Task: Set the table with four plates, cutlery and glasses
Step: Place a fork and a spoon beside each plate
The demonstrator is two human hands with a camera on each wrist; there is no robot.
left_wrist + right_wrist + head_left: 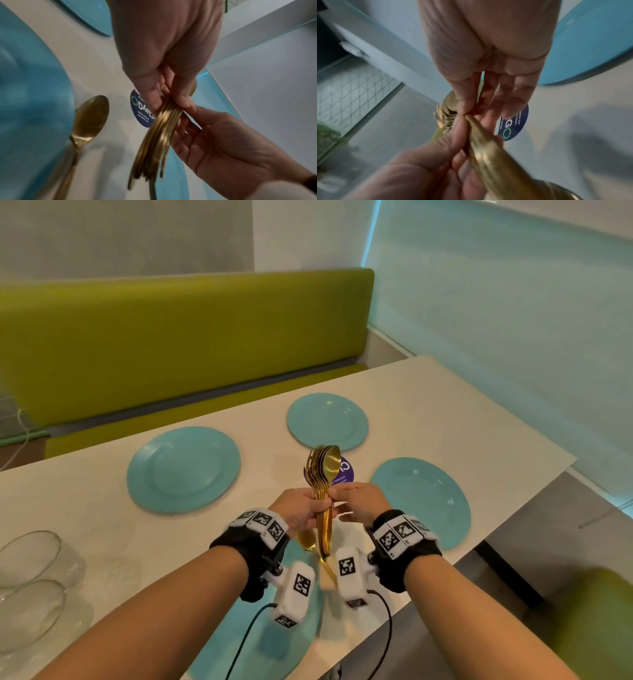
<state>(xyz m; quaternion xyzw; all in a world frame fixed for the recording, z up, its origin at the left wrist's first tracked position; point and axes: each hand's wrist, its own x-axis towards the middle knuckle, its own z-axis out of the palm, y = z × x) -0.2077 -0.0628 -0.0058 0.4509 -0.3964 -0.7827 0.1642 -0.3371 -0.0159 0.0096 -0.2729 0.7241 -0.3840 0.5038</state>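
Observation:
My left hand (303, 510) grips a bundle of gold cutlery (323, 474) upright by the handles, with fork tines and spoon bowls at the top. My right hand (356, 501) meets it from the right, and its thumb and fingers pinch one piece in the bundle (488, 148). A single gold spoon (89, 119) lies on the table next to the near teal plate (267, 631), which my arms partly cover. Three more teal plates lie at the far left (183, 469), far right (327, 421) and near right (421, 501).
Clear glasses (30, 577) stand at the table's left edge. A round dark blue sticker (344, 472) is on the white table (102, 529) between the plates. A green bench (171, 344) runs along the far side, and a green seat (596, 628) is at the lower right.

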